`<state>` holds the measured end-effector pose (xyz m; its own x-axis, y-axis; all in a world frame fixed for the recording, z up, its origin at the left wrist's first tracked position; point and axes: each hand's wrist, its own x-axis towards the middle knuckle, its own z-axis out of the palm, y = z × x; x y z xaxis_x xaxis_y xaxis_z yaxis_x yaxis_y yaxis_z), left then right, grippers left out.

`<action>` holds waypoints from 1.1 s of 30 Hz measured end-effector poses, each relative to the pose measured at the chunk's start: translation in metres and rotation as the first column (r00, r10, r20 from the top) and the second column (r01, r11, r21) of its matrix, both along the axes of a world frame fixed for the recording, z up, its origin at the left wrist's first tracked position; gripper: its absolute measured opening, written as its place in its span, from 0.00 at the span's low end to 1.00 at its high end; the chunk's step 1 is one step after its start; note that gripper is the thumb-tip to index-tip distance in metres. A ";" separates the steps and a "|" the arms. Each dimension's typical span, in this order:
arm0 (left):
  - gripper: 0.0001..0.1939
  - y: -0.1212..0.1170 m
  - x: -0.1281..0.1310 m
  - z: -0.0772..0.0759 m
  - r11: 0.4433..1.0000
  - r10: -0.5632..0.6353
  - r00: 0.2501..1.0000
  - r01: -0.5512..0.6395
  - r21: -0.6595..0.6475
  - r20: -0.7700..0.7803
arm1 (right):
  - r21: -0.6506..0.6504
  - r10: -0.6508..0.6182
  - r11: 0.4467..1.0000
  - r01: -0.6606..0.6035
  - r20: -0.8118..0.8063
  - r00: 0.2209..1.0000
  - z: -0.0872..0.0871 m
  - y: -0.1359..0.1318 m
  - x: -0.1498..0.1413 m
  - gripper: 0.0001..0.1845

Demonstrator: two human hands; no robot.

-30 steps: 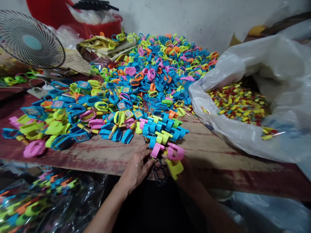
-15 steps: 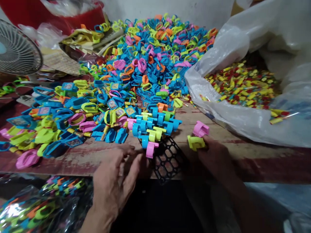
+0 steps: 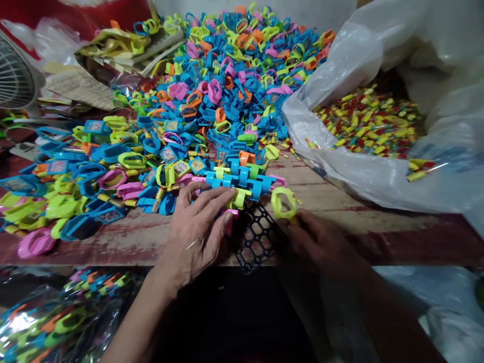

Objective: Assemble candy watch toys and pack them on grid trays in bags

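Observation:
My left hand (image 3: 198, 217) reaches over the near left side of a cluster of plastic toy watches. Its fingers stretch out across blue and yellow-green pieces, and its thumb tip meets a pink toy watch (image 3: 231, 218). A black plastic grid (image 3: 260, 237) lies under the cluster, its near part bare. To the right, my right hand (image 3: 317, 232) is closed on a yellow-green toy watch (image 3: 284, 202), its loop turned towards me. Blue toy watches (image 3: 244, 175) stand in rows on the grid's far part. A pink piece (image 3: 278, 180) shows just behind the yellow-green loop.
Loose toy watches (image 3: 234, 75) are heaped at the back and spread leftward. At right, an open white sack (image 3: 340, 166) holds small yellow and red tubes (image 3: 374, 126). A fan (image 3: 15, 75) stands far left. Bagged pieces (image 3: 49, 322) lie below the table edge.
My left hand has moved up and right onto the cluster. My right hand has come left towards the grid, and the yellow-green toy watch has turned. The view has shifted slightly.

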<state>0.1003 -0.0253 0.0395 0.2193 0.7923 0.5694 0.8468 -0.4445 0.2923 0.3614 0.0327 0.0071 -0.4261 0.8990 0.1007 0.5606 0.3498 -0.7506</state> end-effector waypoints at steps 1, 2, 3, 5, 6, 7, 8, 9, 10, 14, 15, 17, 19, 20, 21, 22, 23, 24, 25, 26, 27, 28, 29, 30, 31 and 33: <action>0.17 -0.001 0.000 -0.001 1.000 0.012 1.000 -0.012 0.006 0.011 | -0.004 0.023 1.000 -0.023 -0.070 0.997 0.000 -0.004 -0.006 0.12; 0.17 -0.001 0.001 -0.001 1.000 0.020 1.000 -0.021 0.006 0.019 | 0.011 0.014 1.000 -0.012 -0.127 0.992 -0.002 -0.007 -0.012 0.12; 0.16 -0.002 0.001 -0.001 1.000 0.024 0.999 -0.024 0.004 0.023 | 0.026 -0.011 1.000 0.016 -0.171 0.985 -0.004 -0.009 -0.017 0.12; 0.16 -0.002 0.001 -0.002 1.000 0.022 0.999 -0.021 -0.009 0.025 | 0.012 -0.080 0.996 0.085 -0.234 0.969 -0.010 -0.012 -0.023 0.11; 0.16 -0.003 0.001 -0.002 1.000 0.015 1.000 -0.015 -0.015 0.025 | -0.012 -0.112 0.994 0.113 -0.257 0.960 -0.013 -0.012 -0.025 0.11; 0.15 -0.003 0.000 -0.003 1.000 0.007 1.000 -0.007 -0.019 0.027 | -0.031 -0.136 0.991 0.132 -0.274 0.952 -0.015 -0.012 -0.026 0.12; 0.15 -0.003 0.000 -0.004 1.000 0.001 1.000 0.000 -0.020 0.030 | -0.036 -0.148 0.989 0.143 -0.280 0.949 -0.017 -0.012 -0.027 0.12; 0.15 -0.003 -0.001 -0.004 1.000 -0.003 0.999 0.003 -0.019 0.034 | -0.025 -0.154 0.988 0.153 -0.272 0.950 -0.019 -0.012 -0.027 0.12; 0.15 -0.003 -0.001 -0.005 1.000 -0.004 0.999 0.004 -0.019 0.036 | 0.001 -0.167 0.985 0.172 -0.252 0.953 -0.021 -0.011 -0.027 0.12; 0.16 -0.004 -0.003 -0.006 0.999 0.005 1.000 -0.004 -0.033 0.020 | 0.092 -0.262 0.957 0.277 -0.147 0.954 -0.030 -0.002 -0.025 0.16; 0.17 -0.004 -0.003 -0.006 0.999 0.002 1.000 -0.001 -0.034 0.012 | 0.097 -0.280 0.951 0.294 -0.137 0.950 -0.031 0.000 -0.024 0.17; 0.17 -0.004 -0.002 -0.006 1.000 -0.002 1.000 0.002 -0.031 0.000 | 0.074 -0.278 0.955 0.287 -0.116 0.954 -0.033 0.003 -0.025 0.19; 0.18 -0.005 0.001 -0.005 1.000 -0.005 1.000 0.005 -0.025 0.004 | 0.023 -0.265 0.963 0.268 -0.090 0.960 -0.034 0.005 -0.027 0.20; 0.19 -0.005 0.002 -0.005 1.000 -0.005 1.000 0.005 -0.024 0.019 | -0.003 -0.260 0.965 0.260 -0.084 0.962 -0.033 0.007 -0.028 0.21; 0.20 -0.006 0.003 -0.004 1.000 -0.008 0.999 0.009 -0.021 0.044 | -0.018 -0.260 0.966 0.260 -0.085 0.962 -0.032 0.009 -0.028 0.21; 0.21 -0.006 0.003 -0.004 1.000 -0.010 0.997 0.010 -0.010 0.079 | -0.021 -0.269 0.963 0.268 -0.084 0.959 -0.031 0.012 -0.028 0.22; 0.22 -0.007 0.000 -0.003 1.000 -0.004 0.992 0.003 0.008 0.125 | -0.014 -0.284 0.959 0.284 -0.068 0.956 -0.029 0.016 -0.026 0.22; 0.22 -0.006 -0.004 -0.003 0.999 0.015 0.985 -0.021 0.031 0.174 | -0.002 -0.302 0.953 0.302 -0.025 0.953 -0.027 0.021 -0.024 0.22; 0.21 -0.005 -0.011 -0.003 0.996 0.063 0.972 -0.077 0.054 0.225 | 0.007 -0.316 0.949 0.316 0.046 0.948 -0.025 0.026 -0.020 0.22; 0.19 -0.004 -0.021 -0.003 0.983 0.147 0.951 -0.170 0.064 0.273 | 0.011 -0.320 0.947 0.321 0.133 0.938 -0.023 0.030 -0.016 0.21; 0.18 -0.002 -0.032 -0.005 0.957 0.257 0.916 -0.285 0.051 0.308 | 0.010 -0.312 0.948 0.317 0.216 0.925 -0.020 0.035 -0.012 0.20; 0.16 0.000 -0.045 -0.007 0.916 0.377 0.869 -0.400 0.008 0.321 | 0.004 -0.287 0.955 0.298 0.280 0.916 -0.019 0.039 -0.007 0.18; 0.14 0.002 -0.058 -0.010 0.864 0.491 0.815 -0.501 -0.053 0.307 | -0.004 -0.250 0.964 0.265 0.315 0.916 -0.018 0.042 -0.002 0.16; 0.13 0.004 -0.069 -0.013 0.812 0.580 0.771 -0.571 -0.119 0.262 | -0.017 -0.200 0.976 0.218 0.326 0.924 -0.016 0.045 0.002 0.15; 0.14 0.006 -0.078 -0.017 0.762 0.647 0.737 -0.621 -0.182 0.195 | -0.029 -0.147 0.986 0.165 0.326 0.934 -0.015 0.049 0.007 0.15; 0.15 0.009 -0.086 -0.024 0.676 0.721 0.692 -0.692 -0.252 0.033 | 0.011 -0.092 0.995 0.094 0.333 0.938 -0.009 0.060 0.012 0.15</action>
<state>0.0141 -0.0163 0.0156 -0.5130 0.7802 0.3578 0.8340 0.3546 0.4226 0.3732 0.0923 -0.0016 -0.3486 0.9365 -0.0374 0.8086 0.2803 -0.5174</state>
